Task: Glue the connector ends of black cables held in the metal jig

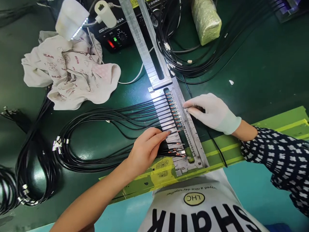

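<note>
A metal fixture [193, 135] lies on the green table, with several thin black cables [125, 116] laid side by side in its slots, their stripped ends [175, 112] lined up under a bright lamp. My bare left hand [145, 148] rests on the cables at the fixture's left edge, fingers stretched out and pressing them down. My right hand [212, 111], in a white glove, sits at the fixture's right rail with its fingertips pinched together near the cable ends. What they pinch is too small to make out.
A crumpled printed cloth [70, 71] lies at the back left, beside a black control box [116, 35] with red and green lights. Loose cable bundles [31, 161] coil at left and another cable pile [193, 54] at the back. A wrapped green block [206, 19] stands behind.
</note>
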Available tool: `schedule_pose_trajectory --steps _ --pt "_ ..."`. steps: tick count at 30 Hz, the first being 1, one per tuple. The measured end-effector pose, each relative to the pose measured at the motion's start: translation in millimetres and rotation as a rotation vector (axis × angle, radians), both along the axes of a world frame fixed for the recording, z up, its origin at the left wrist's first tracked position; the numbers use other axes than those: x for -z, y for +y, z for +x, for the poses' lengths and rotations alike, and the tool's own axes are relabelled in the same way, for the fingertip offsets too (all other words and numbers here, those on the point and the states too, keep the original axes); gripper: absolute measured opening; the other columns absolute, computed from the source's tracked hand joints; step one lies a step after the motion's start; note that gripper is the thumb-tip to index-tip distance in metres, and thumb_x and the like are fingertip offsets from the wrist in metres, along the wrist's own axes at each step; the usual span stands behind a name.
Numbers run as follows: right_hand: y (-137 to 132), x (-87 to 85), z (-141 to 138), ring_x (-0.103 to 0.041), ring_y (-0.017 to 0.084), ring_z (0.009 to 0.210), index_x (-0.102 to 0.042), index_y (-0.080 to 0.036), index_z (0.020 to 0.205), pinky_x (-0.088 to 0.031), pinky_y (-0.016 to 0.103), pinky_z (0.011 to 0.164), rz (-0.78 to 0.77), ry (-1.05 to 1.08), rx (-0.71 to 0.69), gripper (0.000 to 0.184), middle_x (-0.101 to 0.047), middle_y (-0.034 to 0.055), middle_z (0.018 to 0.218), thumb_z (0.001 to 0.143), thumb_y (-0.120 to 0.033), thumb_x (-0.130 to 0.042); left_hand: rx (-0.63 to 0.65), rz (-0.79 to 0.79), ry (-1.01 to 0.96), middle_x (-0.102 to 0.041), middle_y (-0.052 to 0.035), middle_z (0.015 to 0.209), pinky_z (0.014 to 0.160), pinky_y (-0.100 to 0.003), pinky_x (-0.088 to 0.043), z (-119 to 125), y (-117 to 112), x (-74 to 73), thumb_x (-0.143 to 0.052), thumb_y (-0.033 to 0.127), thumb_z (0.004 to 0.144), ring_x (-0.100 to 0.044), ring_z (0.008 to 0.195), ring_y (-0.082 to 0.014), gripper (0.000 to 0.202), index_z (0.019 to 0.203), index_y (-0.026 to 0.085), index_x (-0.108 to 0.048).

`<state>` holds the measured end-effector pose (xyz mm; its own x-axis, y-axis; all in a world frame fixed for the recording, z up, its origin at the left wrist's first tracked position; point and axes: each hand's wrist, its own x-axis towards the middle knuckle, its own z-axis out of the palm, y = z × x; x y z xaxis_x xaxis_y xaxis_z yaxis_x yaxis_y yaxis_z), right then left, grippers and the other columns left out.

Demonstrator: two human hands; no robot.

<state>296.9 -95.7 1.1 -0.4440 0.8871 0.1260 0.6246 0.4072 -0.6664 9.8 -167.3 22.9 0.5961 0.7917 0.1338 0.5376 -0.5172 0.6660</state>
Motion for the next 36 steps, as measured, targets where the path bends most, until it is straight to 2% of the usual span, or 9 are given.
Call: schedule_pose_trajectory --steps 4,11,14,19,22,25,29,33,36 --pt "1.7 0.7 0.9 -0.07 0.022 0.095 -0.072 -0.027 0.114 -0.046 0.04 0.087 -0.015 0.015 -0.015 0.023 -0.078 -0.0006 0.108 0.099 -0.029 -0.054 0.093 0.014 0.066 -0.062 -0.0076 0.104 0.079 -0.024 -0.052 -2.3 10.5 3.2 -0.052 0.001 0.094 -0.059 0.093 -0.013 0.042 0.133 0.016 -0.06" --pt "2.1 0.6 0.9 -0.07 0.023 0.094 -0.072 -0.027 0.112 -0.046 0.043 0.087 -0.029 0.049 -0.011 0.022 -0.078 -0.0012 0.105 0.099 -0.03 -0.055 0.182 0.065 0.129 -0.06 -0.0094 0.106 0.082 -0.026 -0.052 -2.2 23.4 -4.9 -0.05 -0.001 0.092 -0.058 0.095 -0.0154 0.042 0.131 0.013 -0.058" --pt "1.9 0.7 0.8 -0.071 0.023 0.093 -0.073 -0.026 0.112 -0.047 0.044 0.086 -0.025 0.065 -0.01 0.022 -0.078 -0.0005 0.105 0.099 -0.029 -0.055 0.215 0.116 0.154 -0.06 -0.0101 0.106 0.08 -0.027 -0.051 0.1 24.8 -4.0 -0.049 -0.001 0.093 -0.057 0.094 -0.016 0.042 0.131 0.012 -0.057" --pt "1.7 1.0 0.5 -0.071 0.024 0.094 -0.073 -0.025 0.112 -0.048 0.044 0.086 -0.016 0.074 -0.005 0.022 -0.078 0.0 0.105 0.098 -0.027 -0.057 0.159 0.095 0.097 -0.062 -0.0102 0.109 0.086 -0.028 -0.052 2.3 18.8 4.6 -0.053 0.001 0.093 -0.058 0.098 -0.0155 0.038 0.129 0.012 -0.056" --pt "2.0 1.0 0.6 -0.071 0.024 0.094 -0.074 -0.025 0.11 -0.048 0.043 0.085 -0.01 0.084 -0.004 0.021 -0.078 -0.0006 0.105 0.097 -0.026 -0.057 0.087 0.189 0.15 -0.059 -0.0106 0.11 0.087 -0.033 -0.051 0.9 8.6 8.1 -0.057 0.003 0.092 -0.056 0.101 -0.0185 0.038 0.128 0.016 -0.058" --pt "2.6 0.8 0.1 -0.071 0.024 0.094 -0.074 -0.026 0.11 -0.048 0.044 0.085 -0.015 0.066 -0.002 0.021 -0.078 0.0 0.105 0.098 -0.026 -0.056 0.023 0.317 0.278 -0.056 -0.009 0.099 0.078 -0.034 -0.046 -1.8 -3.1 10.4 -0.057 0.004 0.092 -0.053 0.091 -0.0196 0.045 0.134 0.018 -0.058" --pt "2.2 0.7 -1.1 -0.071 0.024 0.094 -0.075 -0.026 0.11 -0.048 0.042 0.086 -0.001 0.027 0.022 0.023 -0.078 -0.0001 0.105 0.099 -0.03 -0.054 0.083 0.28 0.329 -0.061 -0.0081 0.093 0.069 -0.032 -0.042 -5.5 -12.8 13.0 -0.055 0.004 0.093 -0.051 0.081 -0.0176 0.05 0.142 0.013 -0.051" --pt "-0.3 0.8 -1.1 -0.071 0.023 0.095 -0.075 -0.025 0.111 -0.049 0.041 0.086 0.02 0.028 0.018 0.025 -0.078 0.0005 0.106 0.099 -0.031 -0.054 0.039 0.244 0.252 -0.066 -0.0096 0.101 0.078 -0.034 -0.047 -7.5 -17.5 12.8 -0.064 0.009 0.09 -0.056 0.092 -0.0198 0.045 0.135 0.012 -0.054" --pt "-1.9 0.7 -1.1 -0.071 0.025 0.096 -0.075 -0.023 0.111 -0.049 0.043 0.088 0.014 0.027 0.022 0.026 -0.078 0.0019 0.107 0.098 -0.029 -0.054 -0.021 0.232 0.136 -0.066 -0.0113 0.102 0.083 -0.034 -0.05 -5.0 -21.3 11.4 -0.066 0.005 0.088 -0.057 0.096 -0.0198 0.037 0.123 0.011 -0.058"
